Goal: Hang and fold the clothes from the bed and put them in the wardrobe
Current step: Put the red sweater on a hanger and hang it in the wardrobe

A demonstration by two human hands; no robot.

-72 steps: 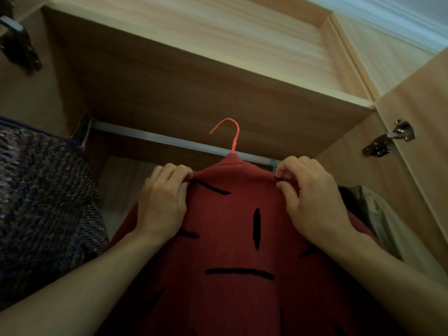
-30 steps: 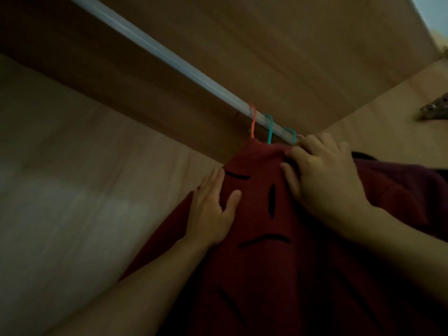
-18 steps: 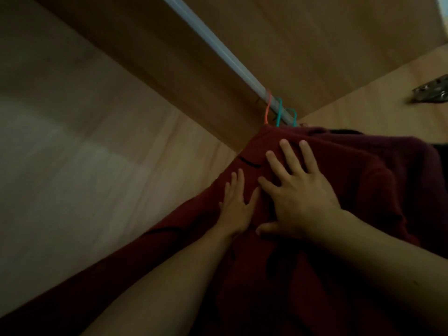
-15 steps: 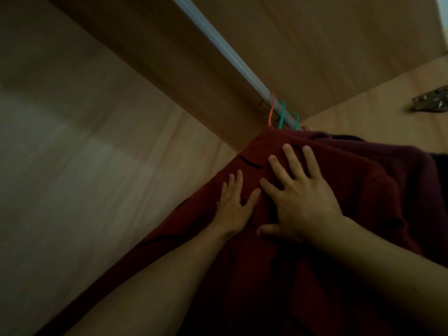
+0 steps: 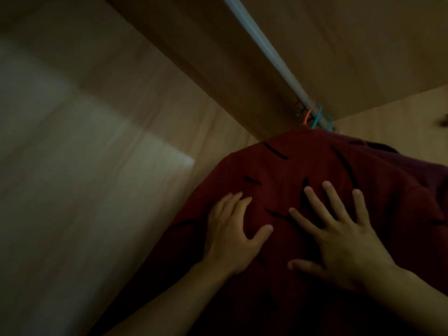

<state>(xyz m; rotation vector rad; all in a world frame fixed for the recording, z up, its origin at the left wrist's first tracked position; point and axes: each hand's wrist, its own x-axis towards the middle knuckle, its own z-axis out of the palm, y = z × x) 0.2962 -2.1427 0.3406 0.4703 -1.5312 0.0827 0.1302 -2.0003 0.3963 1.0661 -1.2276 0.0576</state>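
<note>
Both hands (image 5: 232, 236) (image 5: 344, 241) lower, flat on red sweater (image 5: 303, 166)

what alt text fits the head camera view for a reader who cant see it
A left hand and right hand press flat on a dark red garment with black dashes hanging in a wooden wardrobe. An orange hanger hook sits on the rail beside teal hooks.

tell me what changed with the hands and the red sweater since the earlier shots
The left hand and right hand let go of the shoulders of the red sweater and slid down its front; they now lie flat, fingers spread. The sweater stays on its orange hanger at the rail.
</note>
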